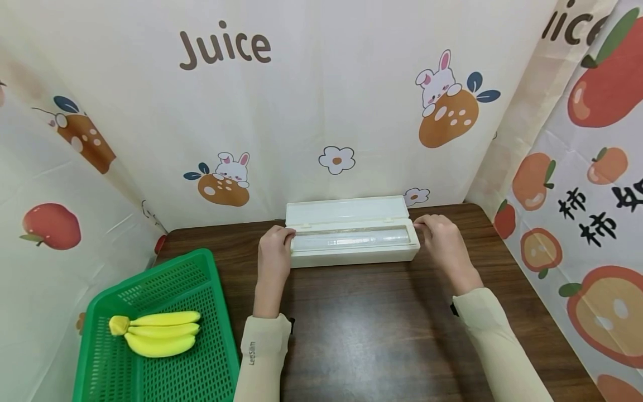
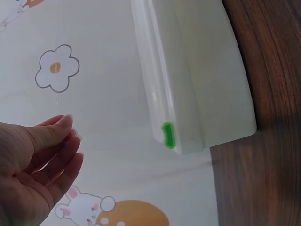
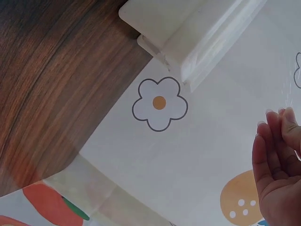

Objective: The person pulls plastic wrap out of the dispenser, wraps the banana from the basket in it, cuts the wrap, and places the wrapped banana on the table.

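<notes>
A white cling film dispenser (image 1: 351, 258) stands on the table by the back wall, its lid (image 1: 346, 210) tipped up behind it. Inside lies a roll of clear cling film (image 1: 351, 239). My left hand (image 1: 273, 248) is at the box's left end, thumb and fingertips pinched together on the film's edge. At the right end, my right hand (image 1: 442, 240) pinches the film's other corner. Faint shiny streaks of film (image 3: 288, 89) rise from the right fingertips in the right wrist view. A green tab (image 2: 168, 135) shows on the dispenser's end in the left wrist view.
A green plastic basket (image 1: 215, 296) sits at the left, with a bunch of yellow bananas (image 1: 163, 332) in it. The dark wooden table (image 1: 351, 335) is bounded by printed cloth at the back and both sides.
</notes>
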The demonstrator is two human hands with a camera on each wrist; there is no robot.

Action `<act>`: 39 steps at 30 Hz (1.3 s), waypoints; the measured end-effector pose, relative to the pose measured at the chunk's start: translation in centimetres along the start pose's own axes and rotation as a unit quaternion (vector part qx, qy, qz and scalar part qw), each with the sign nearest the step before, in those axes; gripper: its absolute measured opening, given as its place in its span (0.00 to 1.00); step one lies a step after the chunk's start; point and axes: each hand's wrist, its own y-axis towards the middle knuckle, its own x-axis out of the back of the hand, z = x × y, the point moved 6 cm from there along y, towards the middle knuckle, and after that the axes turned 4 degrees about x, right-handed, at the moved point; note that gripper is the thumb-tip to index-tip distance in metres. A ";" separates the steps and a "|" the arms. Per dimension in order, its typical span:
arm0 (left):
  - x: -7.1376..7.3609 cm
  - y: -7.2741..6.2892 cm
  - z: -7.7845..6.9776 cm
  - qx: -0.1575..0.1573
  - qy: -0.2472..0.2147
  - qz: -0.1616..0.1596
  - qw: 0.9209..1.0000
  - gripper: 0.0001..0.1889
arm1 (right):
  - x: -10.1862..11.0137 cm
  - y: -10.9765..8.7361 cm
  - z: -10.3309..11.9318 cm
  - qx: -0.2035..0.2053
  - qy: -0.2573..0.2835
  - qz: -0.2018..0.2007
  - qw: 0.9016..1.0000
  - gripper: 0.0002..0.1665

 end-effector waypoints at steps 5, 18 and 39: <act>0.3 0.1 -0.3 0.001 -0.002 -0.001 1.000 0.04 | 0.1 0.1 0.0 -0.001 -0.001 0.000 1.000 0.03; 1.2 0.2 -1.2 -0.016 -0.006 -0.010 1.000 0.03 | 1.1 0.4 0.4 -0.001 0.000 -0.005 1.000 0.02; 2.4 0.5 -2.2 -0.014 -0.009 -0.001 1.000 0.04 | 2.3 0.9 1.0 -0.001 -0.004 -0.009 1.000 0.02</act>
